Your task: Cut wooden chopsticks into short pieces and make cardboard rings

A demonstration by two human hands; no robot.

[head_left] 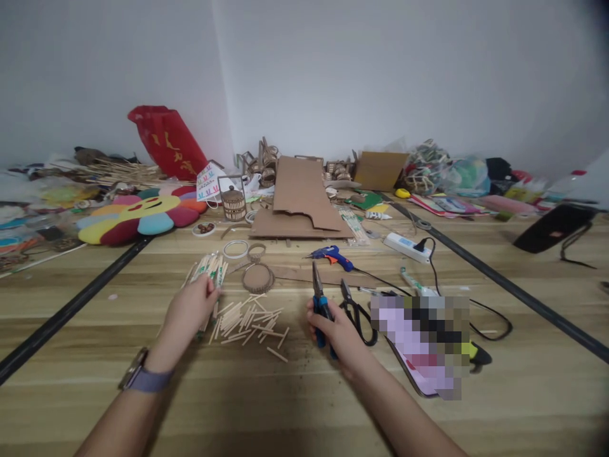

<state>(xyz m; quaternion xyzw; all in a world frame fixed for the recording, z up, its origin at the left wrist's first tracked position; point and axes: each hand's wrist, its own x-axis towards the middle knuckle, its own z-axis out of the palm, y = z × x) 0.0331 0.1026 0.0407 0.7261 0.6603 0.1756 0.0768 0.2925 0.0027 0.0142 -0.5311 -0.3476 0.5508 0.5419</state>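
My left hand point(196, 303) is closed at the bundle of wrapped wooden sticks point(217, 269) on the left; its fingertips are hidden, so what it grips I cannot make out. In my right hand point(333, 327) are blue-handled pliers point(320, 298), their jaws pointing away from me. Short cut sticks point(247, 320) lie scattered between the hands. Behind them rests a round cardboard piece with a ribbed edge point(257, 278). Black-handled scissors point(359, 314) lie just right of the pliers. A blue glue gun point(333, 256) sits beyond the pliers.
Cardboard sheets point(304, 190) stand and lie at the back centre. A flower cushion point(143, 216) is at the left, with a small basket point(234, 204) beside the sheets. At the right are a power strip point(407, 247), its cable, a partly blurred item point(423, 349) and a black speaker point(554, 227).
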